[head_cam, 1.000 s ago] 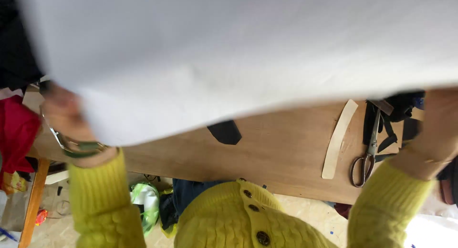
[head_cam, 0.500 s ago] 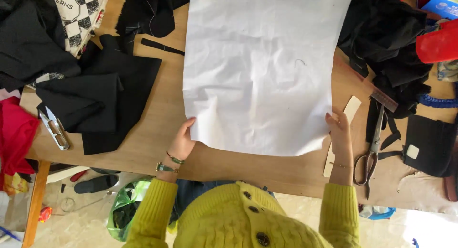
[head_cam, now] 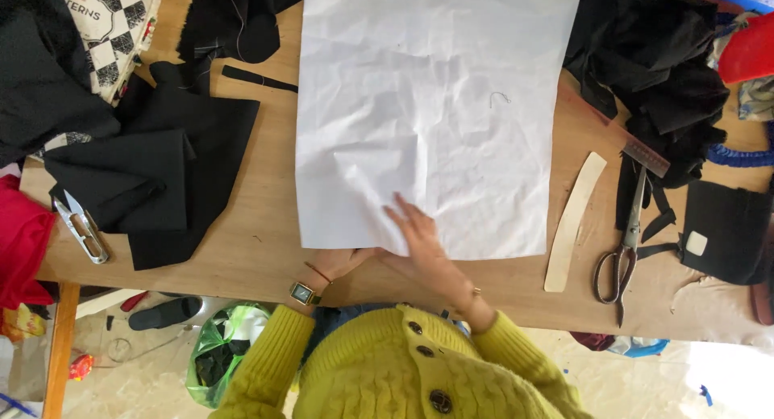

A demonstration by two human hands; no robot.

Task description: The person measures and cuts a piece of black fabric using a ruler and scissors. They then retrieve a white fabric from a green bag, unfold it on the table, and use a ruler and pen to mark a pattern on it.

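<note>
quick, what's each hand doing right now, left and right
Left hand: at the near edge of the white paper sheet, fingers hidden under the right hand; grip cannot be told.
Right hand: open, flat on the sheet, holding nothing.

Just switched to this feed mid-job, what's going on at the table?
A person in a yellow knit sweater has a large creased white paper sheet spread flat on a wooden table. The right hand lies flat on its near edge; the left hand sits at that edge. Black fabric, scissors and a curved wooden ruler lie alongside.
</note>
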